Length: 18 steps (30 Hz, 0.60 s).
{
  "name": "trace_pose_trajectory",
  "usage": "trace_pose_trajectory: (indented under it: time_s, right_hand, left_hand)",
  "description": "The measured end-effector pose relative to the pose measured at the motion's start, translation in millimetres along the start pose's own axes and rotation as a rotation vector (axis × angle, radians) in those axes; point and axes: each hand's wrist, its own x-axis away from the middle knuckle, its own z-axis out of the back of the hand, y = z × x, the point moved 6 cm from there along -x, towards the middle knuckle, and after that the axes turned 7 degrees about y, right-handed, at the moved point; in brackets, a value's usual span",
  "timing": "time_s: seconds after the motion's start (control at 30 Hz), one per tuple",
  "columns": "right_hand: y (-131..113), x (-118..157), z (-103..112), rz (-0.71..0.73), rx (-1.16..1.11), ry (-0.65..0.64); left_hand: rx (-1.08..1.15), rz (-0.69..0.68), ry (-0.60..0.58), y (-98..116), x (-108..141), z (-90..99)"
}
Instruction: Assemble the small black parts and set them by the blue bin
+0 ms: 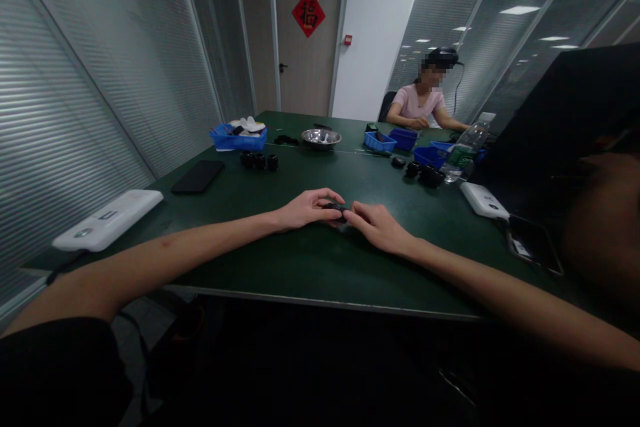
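Just above the green table [300,267], my left hand [306,209] is closed round a small black part [336,207]. Most of that part is hidden by the fingers, so its exact kind does not show. My right hand [376,225] meets it from the other side, thumb and forefinger pinched at the part's right end. Beyond my hands, to the left, several short black cylindrical parts [259,161] stand in a row. More black parts [424,173] lie to the right, near a blue bin.
At the back are a blue basket [239,141], a metal bowl [321,140] and blue bins [429,157]. A water bottle [465,150] stands at right. White power banks [107,220] and phones [198,177] lie toward both sides. A person [419,101] sits opposite; another person's arm [605,227] is close right.
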Motion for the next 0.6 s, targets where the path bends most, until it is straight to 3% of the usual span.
trace_pose_trajectory:
  time_s: [0.2,0.6]
  right_hand:
    - [4.4,-0.2,-6.0,0.026,0.046,-0.065]
    - [1.3,1.2,-3.0,0.067,0.023,-0.003]
  left_hand:
    - [0.017,0.004,0.008,-1.6,-1.2,-0.3]
    - [-0.064,0.04,0.017,-1.7,0.3,-0.5]
